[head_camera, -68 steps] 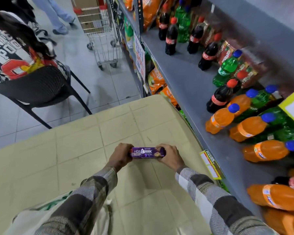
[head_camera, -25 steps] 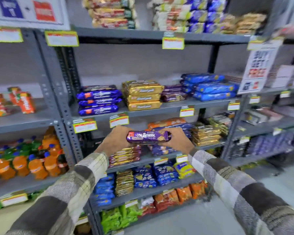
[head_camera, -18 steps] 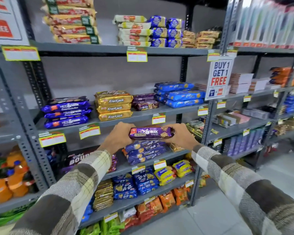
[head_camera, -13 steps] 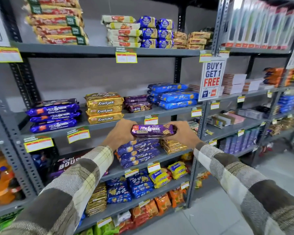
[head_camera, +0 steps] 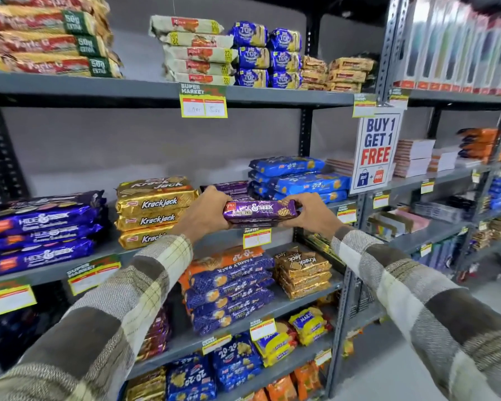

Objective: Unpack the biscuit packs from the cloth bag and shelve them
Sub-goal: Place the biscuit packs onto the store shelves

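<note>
I hold a purple Hide & Seek biscuit pack (head_camera: 260, 213) level in front of the middle shelf (head_camera: 70, 264). My left hand (head_camera: 206, 212) grips its left end and my right hand (head_camera: 310, 212) grips its right end. Just behind the pack lies a small stack of similar purple packs (head_camera: 229, 188), between the gold Krackjack packs (head_camera: 156, 209) and the blue 20-20 packs (head_camera: 298, 179). The cloth bag is out of view.
Larger Hide & Seek packs (head_camera: 38, 233) lie at the left of the same shelf. Shelves above and below carry stacked biscuit packs. A "Buy 1 Get 1 Free" sign (head_camera: 375, 151) hangs on the upright to the right. Grey floor shows at the lower right.
I turned from the table and drinks shelf to the biscuit rack. Both hands raised the pack up to the middle shelf, in front of the purple stack.
</note>
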`<state>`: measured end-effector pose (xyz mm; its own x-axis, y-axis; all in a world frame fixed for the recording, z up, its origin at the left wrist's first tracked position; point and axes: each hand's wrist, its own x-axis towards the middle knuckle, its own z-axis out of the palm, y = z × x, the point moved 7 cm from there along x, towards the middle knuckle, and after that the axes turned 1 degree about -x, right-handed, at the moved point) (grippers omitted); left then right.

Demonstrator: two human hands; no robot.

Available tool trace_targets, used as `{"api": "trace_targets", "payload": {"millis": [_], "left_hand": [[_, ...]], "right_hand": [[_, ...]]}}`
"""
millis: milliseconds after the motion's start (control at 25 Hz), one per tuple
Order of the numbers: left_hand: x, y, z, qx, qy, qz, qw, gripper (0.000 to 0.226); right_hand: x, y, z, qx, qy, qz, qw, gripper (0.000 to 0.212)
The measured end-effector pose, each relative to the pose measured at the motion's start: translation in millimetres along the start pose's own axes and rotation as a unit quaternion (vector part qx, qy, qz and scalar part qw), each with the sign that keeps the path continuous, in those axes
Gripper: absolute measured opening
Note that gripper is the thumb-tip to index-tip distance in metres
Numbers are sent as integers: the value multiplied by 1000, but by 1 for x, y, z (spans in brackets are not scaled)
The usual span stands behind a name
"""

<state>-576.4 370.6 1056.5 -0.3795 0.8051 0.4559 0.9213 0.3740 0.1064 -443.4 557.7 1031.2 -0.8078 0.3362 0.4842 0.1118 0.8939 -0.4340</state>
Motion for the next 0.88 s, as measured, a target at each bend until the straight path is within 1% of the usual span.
{"api": "trace_targets", "payload": {"millis": [80,200,400,560,680,800,880], "left_hand": [[18,-8,7,-8,-2,-15,1000,43],[41,-22,23,0,-20,-33,999,45],[73,-38,45,-15,-73,-67,995,58],[97,-55,56,0,-92,-119,989,60],[109,-68,64,-8,-104,-164,981,63],[116,-78,77,2,-148,-209,967,73],[118,-84,87,1,-178,-240,954,81]], "right_hand": [[19,8,1,-7,1,-9,1000,50],[41,23,11,-15,-12,-15,1000,49],[77,50,27,6,-68,6,998,47],[114,65,38,15,-112,2,994,46],[141,73,48,24,-148,-9,989,45],[158,84,63,31,-194,-13,981,44],[164,91,77,25,-220,-21,975,49]]}}
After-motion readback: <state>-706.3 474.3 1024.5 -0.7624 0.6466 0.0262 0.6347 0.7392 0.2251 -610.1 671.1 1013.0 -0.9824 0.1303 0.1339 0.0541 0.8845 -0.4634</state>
